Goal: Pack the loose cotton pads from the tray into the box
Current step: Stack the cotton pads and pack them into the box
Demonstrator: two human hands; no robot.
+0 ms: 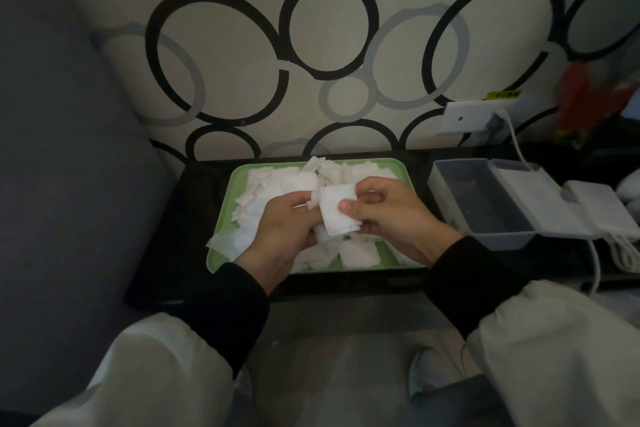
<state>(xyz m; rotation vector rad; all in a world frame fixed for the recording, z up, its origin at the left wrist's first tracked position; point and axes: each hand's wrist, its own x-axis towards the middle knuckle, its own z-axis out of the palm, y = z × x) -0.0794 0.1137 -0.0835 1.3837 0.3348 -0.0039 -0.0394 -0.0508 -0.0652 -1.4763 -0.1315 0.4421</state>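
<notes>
L hand (281,230) & R hand (393,215) pinch pads (337,217) over tray (230,198); box (485,204) open, charger (595,206) beside.

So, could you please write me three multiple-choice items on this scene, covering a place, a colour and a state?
1. Where is the box relative to the tray?
A. On its right
B. On its left
C. Stacked on it

2. What colour is the tray?
A. Red
B. Green
C. Blue

3. What are the left hand and right hand doing?
A. Hanging idle, holding nothing
B. Reaching into the box
C. Holding a stack of cotton pads over the tray

Answers: 1 A, the grey box stands beside the tray's right edge; 2 B, its rim and floor show green around the pads; 3 C, fingers of both hands pinch the stack above the tray.
</notes>
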